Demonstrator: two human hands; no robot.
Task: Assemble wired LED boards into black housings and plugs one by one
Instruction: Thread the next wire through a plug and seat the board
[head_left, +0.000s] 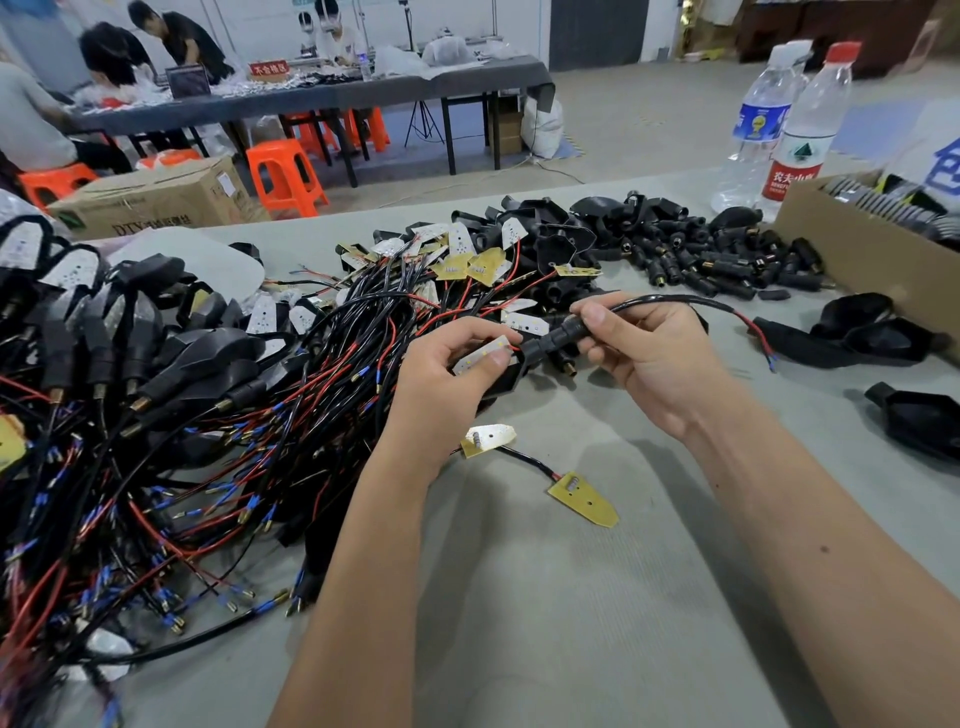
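My left hand (449, 366) grips a black housing (506, 376) with a white LED board (480, 354) lying in it, thumb on the board. My right hand (641, 353) pinches a black plug (553, 339) threaded on the board's black cable (675, 300), which arcs right and ends in red and blue leads (763, 340). The plug sits against the housing's neck. Two loose boards joined by a short wire (540, 467) lie on the table below my hands.
A big tangle of wired boards and assembled units (156, 389) covers the left. Loose plugs (711, 260) and empty housings (872, 332) lie at the back and right. A cardboard box (857, 254) and water bottles (800, 130) stand at the right. People work at a far table.
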